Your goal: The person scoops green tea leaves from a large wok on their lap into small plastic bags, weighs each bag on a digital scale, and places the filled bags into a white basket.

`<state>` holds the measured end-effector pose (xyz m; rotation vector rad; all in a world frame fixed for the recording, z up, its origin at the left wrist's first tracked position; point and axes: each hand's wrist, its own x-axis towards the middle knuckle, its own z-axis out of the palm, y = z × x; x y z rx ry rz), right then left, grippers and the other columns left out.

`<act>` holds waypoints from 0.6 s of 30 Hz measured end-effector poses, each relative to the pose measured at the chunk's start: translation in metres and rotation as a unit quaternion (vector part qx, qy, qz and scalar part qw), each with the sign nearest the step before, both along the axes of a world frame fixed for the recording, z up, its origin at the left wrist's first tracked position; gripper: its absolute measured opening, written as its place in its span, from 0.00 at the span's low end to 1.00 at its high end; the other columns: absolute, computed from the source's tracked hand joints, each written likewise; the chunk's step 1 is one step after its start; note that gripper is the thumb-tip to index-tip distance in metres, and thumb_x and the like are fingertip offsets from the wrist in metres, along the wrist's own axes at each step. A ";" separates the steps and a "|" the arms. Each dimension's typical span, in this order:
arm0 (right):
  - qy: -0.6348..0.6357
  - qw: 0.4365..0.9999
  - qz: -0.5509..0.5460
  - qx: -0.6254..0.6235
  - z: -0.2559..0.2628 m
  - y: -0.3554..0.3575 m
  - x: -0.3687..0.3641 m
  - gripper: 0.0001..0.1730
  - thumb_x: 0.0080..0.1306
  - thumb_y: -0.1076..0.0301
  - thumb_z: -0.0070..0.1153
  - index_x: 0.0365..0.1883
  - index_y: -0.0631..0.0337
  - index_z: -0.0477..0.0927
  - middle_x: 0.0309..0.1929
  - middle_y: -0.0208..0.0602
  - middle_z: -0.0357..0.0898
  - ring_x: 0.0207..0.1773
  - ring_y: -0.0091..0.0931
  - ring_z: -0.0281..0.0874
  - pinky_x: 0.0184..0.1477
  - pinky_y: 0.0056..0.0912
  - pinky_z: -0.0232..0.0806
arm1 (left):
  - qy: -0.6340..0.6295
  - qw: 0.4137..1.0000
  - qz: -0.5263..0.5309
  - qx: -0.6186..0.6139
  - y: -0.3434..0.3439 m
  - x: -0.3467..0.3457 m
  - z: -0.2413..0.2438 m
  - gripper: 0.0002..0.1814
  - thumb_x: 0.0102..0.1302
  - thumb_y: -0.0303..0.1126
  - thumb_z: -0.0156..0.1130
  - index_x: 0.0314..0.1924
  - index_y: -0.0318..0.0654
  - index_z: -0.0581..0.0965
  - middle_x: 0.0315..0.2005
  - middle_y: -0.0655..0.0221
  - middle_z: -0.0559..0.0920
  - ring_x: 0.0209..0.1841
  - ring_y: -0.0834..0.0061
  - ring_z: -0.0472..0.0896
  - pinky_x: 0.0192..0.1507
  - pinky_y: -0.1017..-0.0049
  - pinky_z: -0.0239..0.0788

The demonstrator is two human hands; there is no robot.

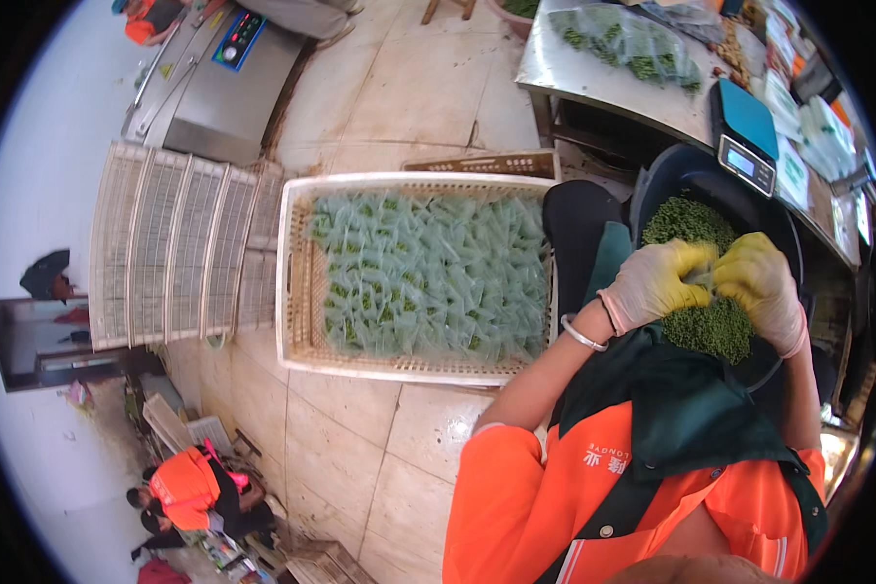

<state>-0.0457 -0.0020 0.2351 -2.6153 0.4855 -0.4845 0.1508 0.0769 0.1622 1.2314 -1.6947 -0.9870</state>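
Both hands wear whitish gloves with yellow fingers and meet over a dark round tub (646,182). My left hand (653,281) and my right hand (759,288) pinch a small piece of clear plastic (701,277), apparently a bag, blurred and mostly hidden by the fingers. Beneath them, small green berries (690,219), like green peppercorns, lie heaped in the tub. Left of my knees, a cream plastic crate (416,372) holds many clear plastic bags (438,277) with green contents, packed in rows.
A digital scale (748,128) sits on the metal table (628,98), near a large bag of greens (628,47). Stacked crates (168,248) stand at left, below a steel machine (226,95) with a control panel. People in orange (190,485) are at lower left.
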 end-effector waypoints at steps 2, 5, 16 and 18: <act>0.017 0.995 0.044 0.084 0.002 -0.003 0.026 0.17 0.53 0.63 0.67 0.40 0.58 0.82 0.39 0.37 0.83 0.45 0.37 0.78 0.52 0.38 0.68 | -0.076 0.988 0.038 -0.127 0.019 0.031 -0.013 0.17 0.58 0.31 0.71 0.47 0.36 0.83 0.45 0.61 0.86 0.42 0.70 0.85 0.43 0.74 0.77; -0.080 0.943 -0.094 0.308 0.017 -0.019 0.038 0.27 0.59 0.61 0.64 0.55 0.65 0.79 0.50 0.39 0.83 0.51 0.31 0.78 0.57 0.33 0.68 | -0.043 0.933 0.335 -0.127 0.060 0.088 0.006 0.07 0.64 0.23 0.61 0.40 0.35 0.85 0.44 0.64 0.87 0.41 0.75 0.86 0.42 0.74 0.78; -0.109 0.757 -0.418 0.491 -0.131 -0.047 -0.113 0.16 0.75 0.58 0.53 0.51 0.59 0.80 0.41 0.32 0.86 0.36 0.18 0.80 0.37 0.18 0.70 | -0.357 0.500 0.747 0.254 0.201 0.463 -0.136 0.19 0.75 0.38 0.52 0.58 0.34 0.78 0.49 0.55 0.85 0.47 0.57 0.85 0.49 0.66 0.77; -0.088 0.742 -0.433 0.503 -0.140 -0.036 -0.130 0.15 0.74 0.59 0.54 0.51 0.60 0.80 0.39 0.32 0.85 0.35 0.18 0.80 0.35 0.17 0.69 | -0.370 0.519 0.705 0.311 0.166 0.498 -0.167 0.16 0.76 0.36 0.49 0.52 0.37 0.81 0.48 0.58 0.85 0.45 0.60 0.86 0.47 0.63 0.78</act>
